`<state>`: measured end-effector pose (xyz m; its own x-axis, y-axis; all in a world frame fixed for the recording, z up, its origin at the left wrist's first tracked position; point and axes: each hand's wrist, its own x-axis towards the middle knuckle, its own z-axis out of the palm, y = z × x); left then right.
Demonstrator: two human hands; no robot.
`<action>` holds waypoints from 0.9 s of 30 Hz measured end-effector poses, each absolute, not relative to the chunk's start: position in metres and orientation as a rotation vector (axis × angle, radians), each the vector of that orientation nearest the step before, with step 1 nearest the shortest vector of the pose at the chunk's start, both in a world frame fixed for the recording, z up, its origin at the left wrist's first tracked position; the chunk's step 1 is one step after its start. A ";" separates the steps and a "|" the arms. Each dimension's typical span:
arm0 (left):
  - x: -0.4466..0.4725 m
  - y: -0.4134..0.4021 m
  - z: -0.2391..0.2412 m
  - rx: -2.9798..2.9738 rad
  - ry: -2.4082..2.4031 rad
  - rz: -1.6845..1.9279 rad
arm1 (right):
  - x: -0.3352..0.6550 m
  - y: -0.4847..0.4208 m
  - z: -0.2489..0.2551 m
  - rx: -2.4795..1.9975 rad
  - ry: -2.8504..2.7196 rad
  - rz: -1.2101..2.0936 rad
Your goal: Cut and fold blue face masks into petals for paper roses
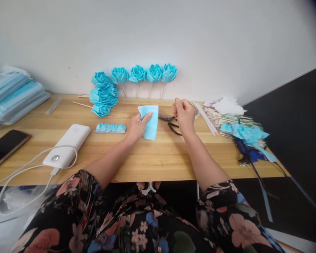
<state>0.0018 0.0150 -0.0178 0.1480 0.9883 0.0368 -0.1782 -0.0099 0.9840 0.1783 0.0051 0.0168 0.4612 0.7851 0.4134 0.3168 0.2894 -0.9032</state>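
My left hand (139, 125) grips a light-blue rectangular sheet (153, 128), thumb across its front; the sheet looks like face-mask fabric. To its right my right hand (184, 111) is raised with thumb and fingers pinched together; whatever they may hold is too small to make out. Black-handled scissors (171, 123) lie on the table behind that hand, partly covered by it. Left of my left hand sits a row of small gathered blue bundles (111, 128). Finished-looking blue fabric flowers (138, 73) on thin sticks lean against the wall, and more flowers (101, 96) lie stacked beside them.
Packed blue face masks (18, 95) fill the far left. A phone (6, 147) and a white power bank (68, 144) with a cable stand nearer. A clear strip (205, 117), blue scraps (249, 134) and a paper pile (221, 117) occupy the right of the wooden table (158, 161).
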 end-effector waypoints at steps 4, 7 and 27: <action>0.002 0.009 -0.006 1.264 0.951 1.118 | 0.171 -0.003 0.036 -1.259 -1.449 0.390; 0.002 0.004 0.002 1.380 0.957 1.072 | 0.163 -0.012 0.054 -1.180 -1.788 0.335; 0.005 -0.004 0.003 1.459 0.818 0.875 | 0.163 -0.037 0.062 -1.325 -1.829 0.481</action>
